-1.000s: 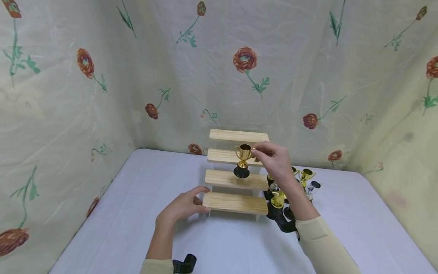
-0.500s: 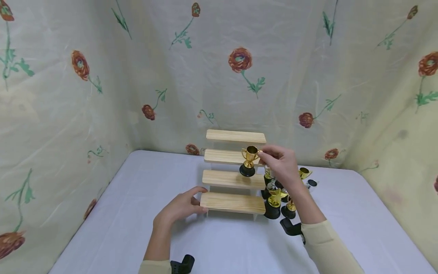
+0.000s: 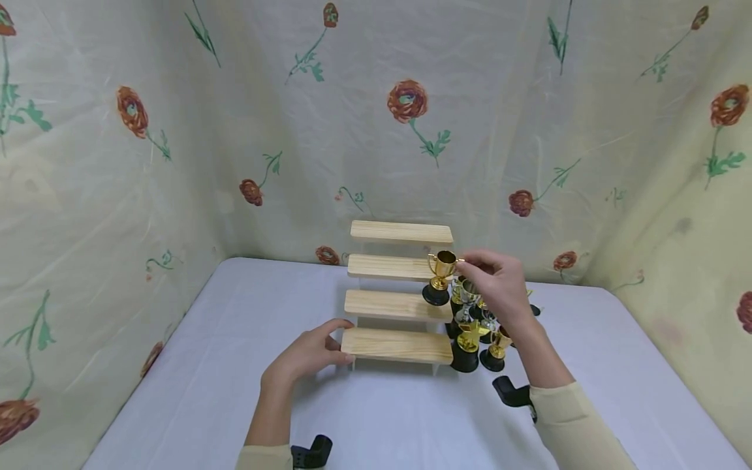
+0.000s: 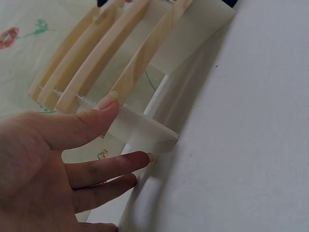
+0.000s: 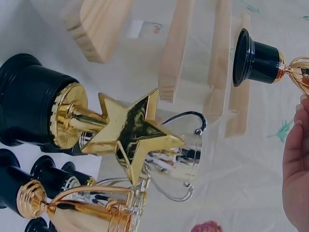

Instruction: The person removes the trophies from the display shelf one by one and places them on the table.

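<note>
Your right hand (image 3: pixel 499 287) is pinching a small gold cup trophy (image 3: pixel 440 277) by one handle, thumb and fingertips closed on it, and is holding it upright in the air at the right end of the wooden step riser (image 3: pixel 399 294). From the head camera, the trophy's black base is hanging just above the right end of the second step from the bottom, at about two o'clock from the riser's middle; whether the base is touching the wood is hard to tell from this angle. In the right wrist view the same base (image 5: pixel 256 63) is showing apart from the step ends, with open background between them.

Your left hand (image 3: pixel 308 356) is resting at the riser's left end, at about eight o'clock from its middle. Its fingers are lying fairly straight, with the thumb (image 4: pixel 91 121) pressing against the end of the lowest step (image 4: pixel 145 63) and the other fingers lying along the clear side support (image 4: pixel 145 130). It is not wrapping around anything.

A cluster of other trophies (image 3: pixel 476 333) is standing on the white table (image 3: pixel 205 391), just beside the riser's right side at about four o'clock. Among them are a gold star trophy (image 5: pixel 130 130) and a silver cup (image 5: pixel 183 154).

A floral curtain (image 3: pixel 176 130) is hanging behind the table.
</note>
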Tool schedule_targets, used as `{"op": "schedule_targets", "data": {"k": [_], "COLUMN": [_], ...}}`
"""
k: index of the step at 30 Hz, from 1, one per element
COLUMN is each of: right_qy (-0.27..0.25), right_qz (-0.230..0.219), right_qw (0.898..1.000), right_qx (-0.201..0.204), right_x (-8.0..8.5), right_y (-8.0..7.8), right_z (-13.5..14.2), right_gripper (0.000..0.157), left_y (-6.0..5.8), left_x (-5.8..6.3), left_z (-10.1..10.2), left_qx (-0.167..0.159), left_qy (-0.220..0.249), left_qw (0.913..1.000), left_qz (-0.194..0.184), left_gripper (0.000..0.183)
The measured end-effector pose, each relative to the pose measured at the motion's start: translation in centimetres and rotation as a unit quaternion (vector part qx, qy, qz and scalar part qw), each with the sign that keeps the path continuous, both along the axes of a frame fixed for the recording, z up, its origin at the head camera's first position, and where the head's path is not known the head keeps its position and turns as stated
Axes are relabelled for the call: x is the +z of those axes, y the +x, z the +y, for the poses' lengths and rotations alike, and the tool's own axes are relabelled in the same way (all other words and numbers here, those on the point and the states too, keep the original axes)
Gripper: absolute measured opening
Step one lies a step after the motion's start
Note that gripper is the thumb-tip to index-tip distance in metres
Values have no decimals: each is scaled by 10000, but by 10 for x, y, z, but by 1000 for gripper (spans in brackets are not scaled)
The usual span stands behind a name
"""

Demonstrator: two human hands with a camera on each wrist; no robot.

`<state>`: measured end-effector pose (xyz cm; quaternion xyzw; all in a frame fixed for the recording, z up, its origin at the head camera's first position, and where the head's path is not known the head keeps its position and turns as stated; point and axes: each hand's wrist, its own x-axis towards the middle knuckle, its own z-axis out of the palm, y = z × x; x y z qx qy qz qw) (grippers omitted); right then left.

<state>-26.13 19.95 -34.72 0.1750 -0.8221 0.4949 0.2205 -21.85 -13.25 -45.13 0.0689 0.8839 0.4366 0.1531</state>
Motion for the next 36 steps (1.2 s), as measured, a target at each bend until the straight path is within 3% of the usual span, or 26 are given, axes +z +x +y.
{"op": "schedule_targets", "data": {"k": [15,36], "right_qy": [189,305], "right_qz": [195,45], "right_qw": [9994,9986], "right_qx": [-203,-438], "right_x": [-3,-11], "right_y": [5,13], "right_z": [25,54], "right_gripper": [12,11], "left_y": [1,3], "left_x": [3,2], "left_z": [2,5], "left_qx": [18,135], "left_qy": [3,-50], "left_qw": [10000,9999], "left_qz": [12,-25], "left_gripper": [61,60]}}
